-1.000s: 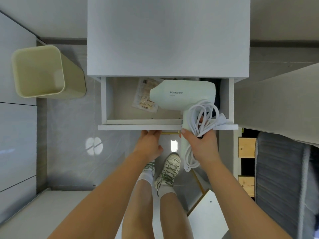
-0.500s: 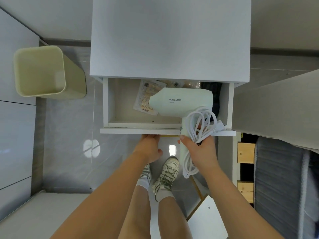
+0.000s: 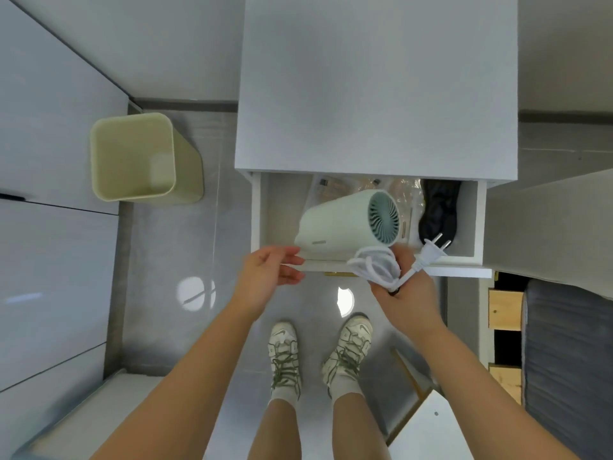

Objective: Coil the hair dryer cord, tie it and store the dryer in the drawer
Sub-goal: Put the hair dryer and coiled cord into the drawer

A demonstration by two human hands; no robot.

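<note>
Mint dryer (image 3: 335, 227) — coiled cord (image 3: 378, 265) — open drawer (image 3: 282, 210)

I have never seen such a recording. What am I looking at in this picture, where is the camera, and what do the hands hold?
No machine here: a person works with bare hands, and one wide camera on their head looks down, so you see arms, legs and shoes. The right hand grips the white coiled cord, whose plug sticks out. The pale green hair dryer is above the open drawer of a white cabinet. The left hand is open at the drawer's front edge and holds nothing. In the drawer lie paper packets and a dark bundle. A yellowish bin stands on the floor, left.
</note>
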